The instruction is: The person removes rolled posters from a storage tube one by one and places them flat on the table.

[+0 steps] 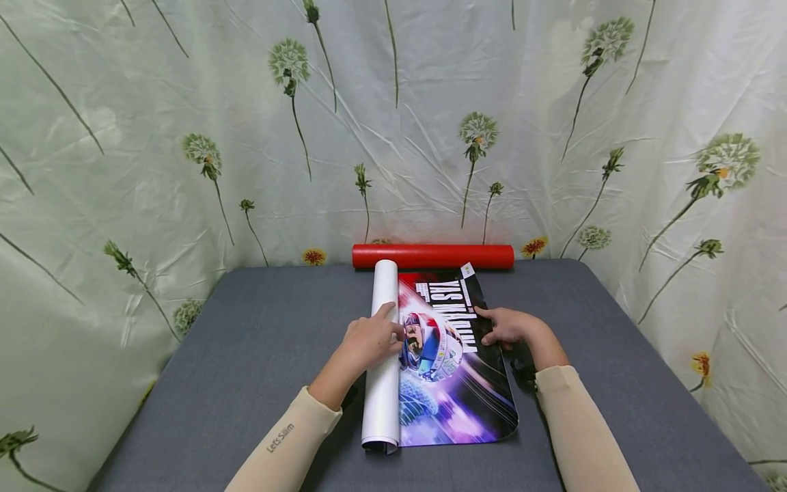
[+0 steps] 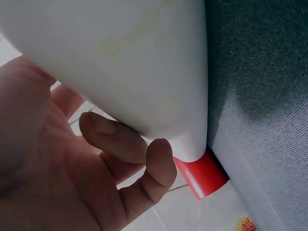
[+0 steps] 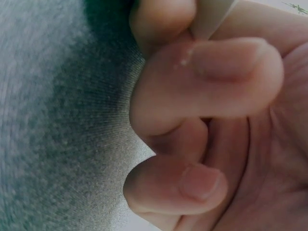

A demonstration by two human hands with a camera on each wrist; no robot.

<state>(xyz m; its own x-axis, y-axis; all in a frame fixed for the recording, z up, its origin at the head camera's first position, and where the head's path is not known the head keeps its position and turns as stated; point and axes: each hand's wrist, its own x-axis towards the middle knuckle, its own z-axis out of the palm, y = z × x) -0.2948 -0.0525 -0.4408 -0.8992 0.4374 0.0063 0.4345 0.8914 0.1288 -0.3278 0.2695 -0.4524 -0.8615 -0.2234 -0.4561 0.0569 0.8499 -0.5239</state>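
A glossy poster [image 1: 449, 403] with a helmeted racing driver, purple streaks and large white lettering lies partly unrolled on the grey table. Its left part forms a white roll [image 1: 382, 403] standing lengthwise away from me. My left hand [image 1: 371, 339] lies over the middle of this roll, fingers bent across it; the left wrist view shows curled fingertips [image 2: 161, 154] close against the white paper. At the poster's right edge my right hand [image 1: 513, 326] pinches the sheet, thumb on top and the other fingers curled below. Those bent fingers [image 3: 207, 72] fill the right wrist view, next to the grey cloth.
A red tube [image 1: 433, 256] lies crosswise at the table's back edge, just behind the poster's far end. Grey fabric covers the table [image 1: 264, 342]. A pale curtain [image 1: 393, 137] with printed dandelions hangs behind and at both sides.
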